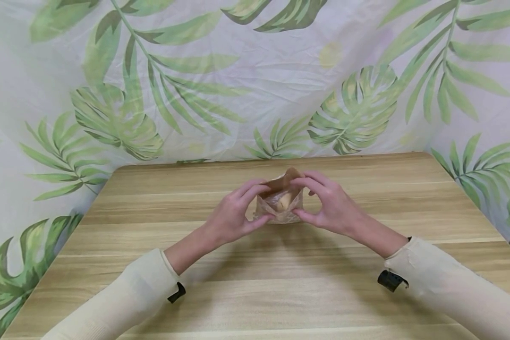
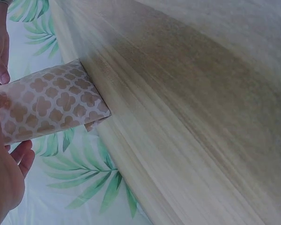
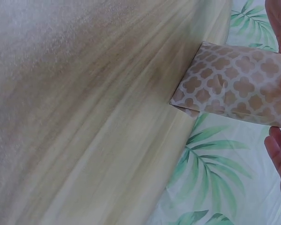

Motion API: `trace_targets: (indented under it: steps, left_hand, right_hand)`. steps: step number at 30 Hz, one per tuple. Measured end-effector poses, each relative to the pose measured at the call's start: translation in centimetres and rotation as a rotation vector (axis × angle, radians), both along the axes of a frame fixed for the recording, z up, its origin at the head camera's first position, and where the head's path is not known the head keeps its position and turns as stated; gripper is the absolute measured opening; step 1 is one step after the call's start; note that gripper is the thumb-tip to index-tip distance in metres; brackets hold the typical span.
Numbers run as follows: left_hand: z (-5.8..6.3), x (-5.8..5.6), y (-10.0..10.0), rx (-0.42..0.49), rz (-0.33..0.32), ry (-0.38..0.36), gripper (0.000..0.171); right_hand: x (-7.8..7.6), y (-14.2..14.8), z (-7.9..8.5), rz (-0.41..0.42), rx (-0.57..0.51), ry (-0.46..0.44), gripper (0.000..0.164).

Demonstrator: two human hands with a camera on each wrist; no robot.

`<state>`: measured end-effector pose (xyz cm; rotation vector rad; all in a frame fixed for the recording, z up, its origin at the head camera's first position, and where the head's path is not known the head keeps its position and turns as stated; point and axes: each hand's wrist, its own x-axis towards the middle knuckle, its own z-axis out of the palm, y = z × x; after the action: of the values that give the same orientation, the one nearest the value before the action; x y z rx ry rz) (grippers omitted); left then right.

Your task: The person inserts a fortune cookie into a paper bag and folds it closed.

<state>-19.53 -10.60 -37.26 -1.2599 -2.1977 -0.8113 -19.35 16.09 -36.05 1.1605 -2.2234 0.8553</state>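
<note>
A paper bag point(image 1: 283, 218) with a brown and white quatrefoil pattern stands upright on the table, its mouth spread. Inside it, the head view shows a pale yellowish piece point(image 1: 284, 201), its kind unclear, with some clear wrap around it. My left hand point(image 1: 233, 212) grips the left side of the mouth, thumb on the near edge and fingers on the far edge. On the opposite side, my right hand point(image 1: 337, 208) pinches the rim in the same way. Both wrist views show the patterned front of the bag point(image 2: 56, 101), its base at the tabletop.
The wood-grain table point(image 1: 255, 302) has rounded far corners. Behind it hangs a white cloth point(image 1: 276, 71) printed with green leaves, also reaching down both sides. A black mount point(image 1: 390, 280) sits under the right sleeve, another point(image 1: 176, 293) under the left.
</note>
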Motion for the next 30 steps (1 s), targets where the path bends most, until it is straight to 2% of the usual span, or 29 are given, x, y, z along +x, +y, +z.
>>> trace_targets:
  steps: [4, 7, 11, 13, 16, 19, 21, 24, 30]
  left_hand:
    - [-0.1, -0.1, 0.0, 0.057, -0.013, -0.052, 0.057]
    - [-0.2, -0.1, 0.1, 0.092, -0.014, -0.038, 0.06]
    - [-0.4, -0.2, 0.4, 0.141, -0.047, -0.034, 0.077]
    - [-0.4, -0.4, 0.6, 0.169, -0.078, -0.087, 0.088]
    - [-0.3, -0.5, 0.9, 0.213, -0.103, -0.222, 0.099]
    - [-0.3, -0.7, 1.3, 0.256, -0.1, -0.359, 0.1]
    - [-0.4, -0.7, 1.5, 0.291, -0.084, -0.421, 0.095]
    - [-0.5, -0.8, 1.9, 0.354, -0.066, -0.473, 0.086]
    - [-0.7, -1.0, 2.4, 0.447, -0.053, -0.529, 0.073]
  right_hand:
    - [0.0, -0.1, -0.2, 0.024, -0.089, -0.048, 0.071]
    - [-0.1, -0.3, -0.2, 0.045, -0.167, -0.118, 0.09]
    - [-0.1, -0.4, -0.2, 0.05, -0.235, -0.242, 0.107]
    - [-0.2, -0.5, -0.3, 0.047, -0.253, -0.297, 0.109]
    - [-0.4, -0.5, -0.4, 0.046, -0.28, -0.358, 0.106]
    - [-0.5, -0.7, -0.6, 0.066, -0.323, -0.409, 0.102]
    - [-0.6, -0.8, -0.7, 0.077, -0.35, -0.435, 0.1]
    - [-0.7, -1.0, -0.8, 0.085, -0.382, -0.461, 0.096]
    - [-0.9, -1.2, -0.9, 0.074, -0.433, -0.512, 0.089]
